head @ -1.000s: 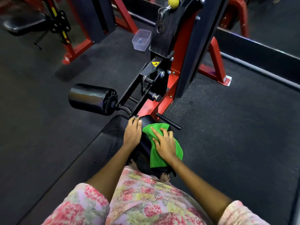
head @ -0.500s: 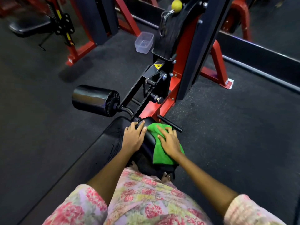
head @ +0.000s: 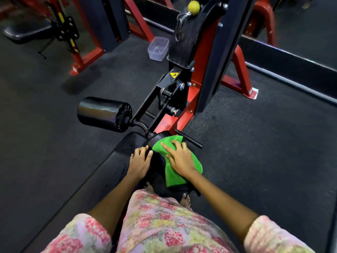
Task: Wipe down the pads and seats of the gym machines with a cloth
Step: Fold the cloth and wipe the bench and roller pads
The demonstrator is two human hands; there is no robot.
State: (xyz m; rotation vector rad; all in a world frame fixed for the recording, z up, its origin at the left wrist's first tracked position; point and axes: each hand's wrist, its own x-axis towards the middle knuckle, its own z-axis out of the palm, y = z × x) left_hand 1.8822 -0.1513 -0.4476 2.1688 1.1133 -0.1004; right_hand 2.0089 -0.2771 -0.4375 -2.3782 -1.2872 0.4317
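Observation:
A green cloth (head: pixel 174 175) is draped over a black roller pad (head: pixel 158 138) low on the red and black machine. My right hand (head: pixel 180 158) lies flat on the cloth with fingers spread, pressing it onto the pad. Just to its left, my left hand (head: pixel 139 160) rests on the bare side of the same pad, fingers straight. A second black roller pad (head: pixel 102 114) sticks out to the left, untouched. Much of the wiped pad is hidden under cloth and hands.
The machine's red frame (head: pixel 240 77) and dark upright column (head: pixel 218 52) rise straight ahead. A clear plastic tub (head: pixel 158 48) sits on the floor behind. Another machine with a black seat (head: pixel 25 31) stands far left. A black floor mat (head: pixel 87 183) runs beneath me.
My right hand has slid the cloth further up and over the pad's top. My left hand has shifted slightly down its left side, fingers spreading.

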